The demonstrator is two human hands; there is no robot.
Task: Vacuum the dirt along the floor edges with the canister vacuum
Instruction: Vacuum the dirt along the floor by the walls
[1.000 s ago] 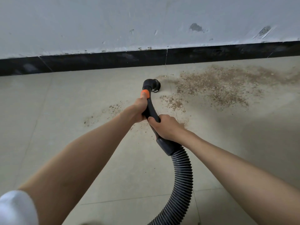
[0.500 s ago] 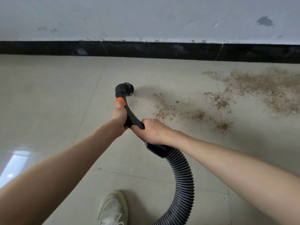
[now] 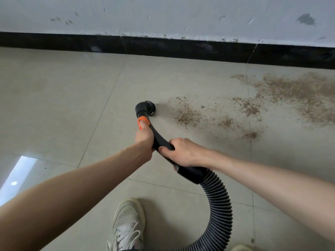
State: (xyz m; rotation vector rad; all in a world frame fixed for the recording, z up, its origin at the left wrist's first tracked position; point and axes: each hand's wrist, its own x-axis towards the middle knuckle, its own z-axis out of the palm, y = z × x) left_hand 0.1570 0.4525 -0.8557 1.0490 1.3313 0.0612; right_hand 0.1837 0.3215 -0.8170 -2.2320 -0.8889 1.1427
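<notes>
Both hands hold the black vacuum handle (image 3: 159, 137). My left hand (image 3: 144, 140) grips it just below the orange ring (image 3: 140, 122). My right hand (image 3: 183, 153) grips it lower down, near the cuff where the ribbed grey hose (image 3: 220, 211) begins. The round brush nozzle (image 3: 147, 108) sits on the beige tile floor, just left of a brown dirt patch (image 3: 186, 113). A larger spread of dirt (image 3: 299, 95) lies to the right, near the black skirting (image 3: 163, 47). The canister is out of view.
A grey-white scuffed wall (image 3: 163, 13) rises above the skirting. My white sneaker (image 3: 128, 225) stands on the floor below the hands. The hose curves down past the bottom edge. A bright reflection (image 3: 18, 174) lies on the tiles at left.
The nozzle has been pulled back from the skirting and left of the dirt. The view has shifted left, so the dirt lies further right, and my sneaker has come into view.
</notes>
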